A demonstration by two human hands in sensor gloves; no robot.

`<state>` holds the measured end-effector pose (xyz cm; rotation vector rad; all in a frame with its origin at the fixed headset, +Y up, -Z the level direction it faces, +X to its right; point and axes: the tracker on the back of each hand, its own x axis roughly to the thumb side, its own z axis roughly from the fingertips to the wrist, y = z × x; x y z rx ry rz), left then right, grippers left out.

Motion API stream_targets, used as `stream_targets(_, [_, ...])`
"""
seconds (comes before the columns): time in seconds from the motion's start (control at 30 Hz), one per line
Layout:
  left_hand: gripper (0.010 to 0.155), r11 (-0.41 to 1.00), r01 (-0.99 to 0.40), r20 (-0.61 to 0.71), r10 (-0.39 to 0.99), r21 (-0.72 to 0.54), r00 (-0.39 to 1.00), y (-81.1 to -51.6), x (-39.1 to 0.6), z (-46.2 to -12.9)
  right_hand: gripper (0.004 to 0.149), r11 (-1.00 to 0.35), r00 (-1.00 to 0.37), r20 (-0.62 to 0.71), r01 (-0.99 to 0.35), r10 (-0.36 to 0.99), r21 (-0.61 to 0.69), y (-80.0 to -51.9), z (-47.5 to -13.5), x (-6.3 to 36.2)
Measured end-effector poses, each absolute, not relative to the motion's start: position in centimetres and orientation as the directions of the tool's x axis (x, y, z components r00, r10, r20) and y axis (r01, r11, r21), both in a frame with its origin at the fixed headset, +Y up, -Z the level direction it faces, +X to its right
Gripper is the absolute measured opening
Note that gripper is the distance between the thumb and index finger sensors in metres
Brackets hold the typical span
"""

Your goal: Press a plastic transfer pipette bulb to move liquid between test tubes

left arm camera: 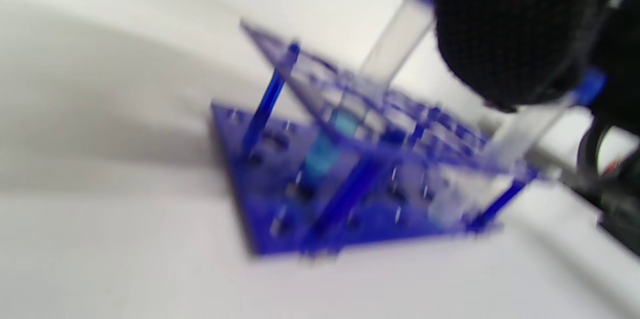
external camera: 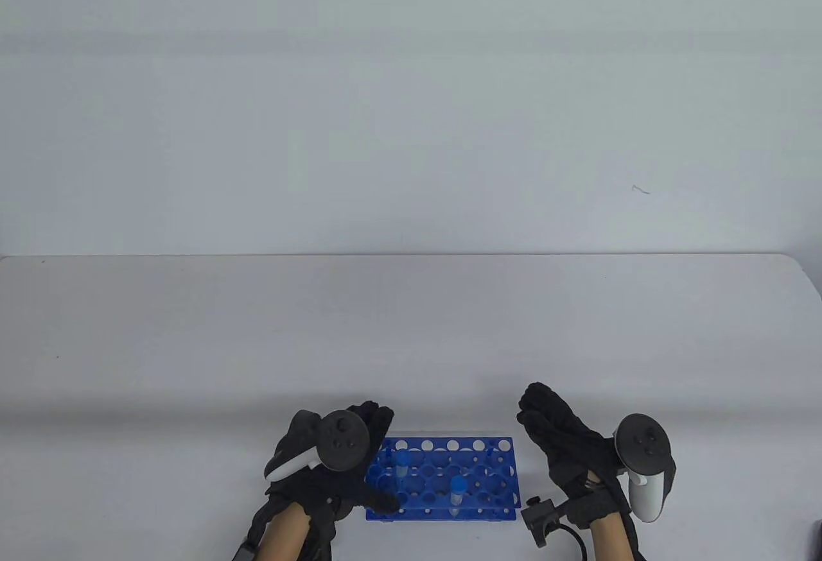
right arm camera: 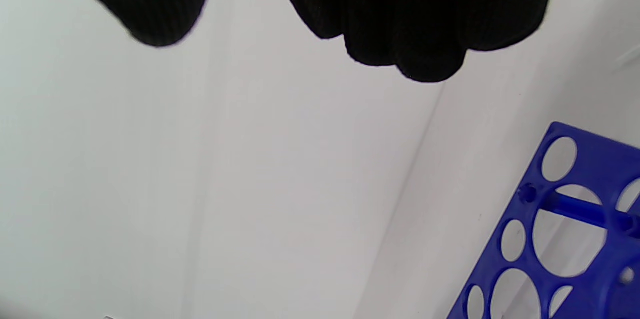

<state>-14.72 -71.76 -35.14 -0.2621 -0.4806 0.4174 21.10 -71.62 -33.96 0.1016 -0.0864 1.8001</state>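
Table view: my left hand rests on the blue tube rack's left end, fingers spread; I should steady it. My right hand hovers, fingers together, empty.
Left wrist view: two capped tubes stand racked; one holds blue liquid.
Right wrist view: bare worktop; no pipette visible.

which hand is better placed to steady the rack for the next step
Left, probably. The left hand already sits at the blue rack's left end beside the tubes, while the right hand hangs apart, empty.
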Motion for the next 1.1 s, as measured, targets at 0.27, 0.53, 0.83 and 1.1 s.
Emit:
stream_targets(0.27, [0.104, 0.893, -0.393, 0.350, 0.448, -0.219, 0.823, -71.5, -15.4, -34.9, 0.076, -0.239, -0.238, 0.122, -0.971, 0.964, -0.006, -71.6, -33.9, 21.0])
stream_targets(0.53, [0.074, 0.899, -0.397, 0.294, 0.435, -0.183, 0.851, -72.8, -14.0, -34.7, 0.076, -0.248, -0.247, 0.127, -0.969, 0.961, -0.007, -71.7, -34.0, 21.0])
stream_targets(0.83, [0.057, 0.890, -0.425, 0.229, 0.454, -0.167, 0.861, -74.0, -13.2, -34.6, 0.075, -0.288, -0.288, 0.135, -0.958, 0.948, -0.021, -71.7, -33.9, 20.6])
stream_targets(1.1, [0.052, 0.881, -0.457, 0.210, 0.473, -0.123, 0.856, -74.3, -13.3, -34.4, 0.073, -0.421, -0.443, 0.240, -0.896, 0.864, -0.138, -69.4, -32.9, 19.7])
